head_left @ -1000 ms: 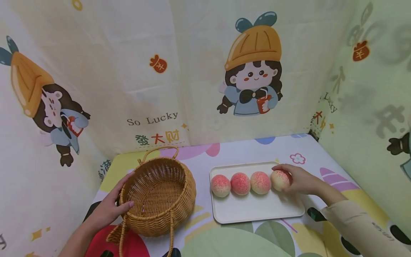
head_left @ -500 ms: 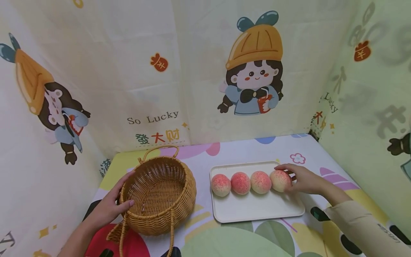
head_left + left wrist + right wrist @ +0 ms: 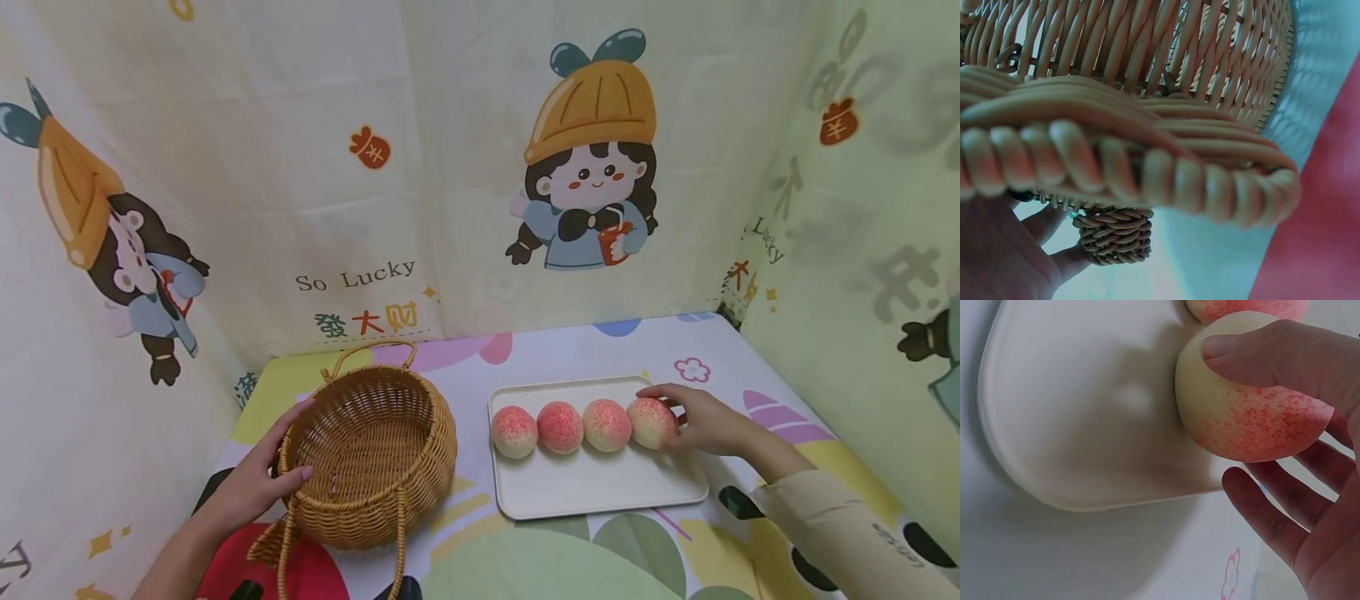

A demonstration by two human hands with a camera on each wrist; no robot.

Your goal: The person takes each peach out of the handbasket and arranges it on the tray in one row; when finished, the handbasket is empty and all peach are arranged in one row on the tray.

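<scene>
My left hand (image 3: 251, 479) holds the left rim of a round brown wicker basket (image 3: 356, 527), its thumb over the rim. The basket's inside shows bare weave. In the left wrist view, a thick braided part (image 3: 1129, 162) crosses in front of the hand (image 3: 1007, 256), beside a small woven tab (image 3: 1116, 236). My right hand (image 3: 708, 425) grips the rightmost of several pink-and-cream peaches (image 3: 651, 423), in a row on a white tray (image 3: 600, 492). From the right wrist, the thumb (image 3: 1254, 356) lies across this peach (image 3: 1254, 422), fingers around its far side.
The other peaches (image 3: 561, 427) sit close together to the left of the held one. A printed cloth (image 3: 555, 567) covers the table. Printed fabric walls (image 3: 465, 208) stand behind and at both sides. A looped handle (image 3: 375, 346) rises behind the basket.
My right fingers have shifted slightly on the rightmost peach, so more of it shows in the head view. The basket and left hand stay in place.
</scene>
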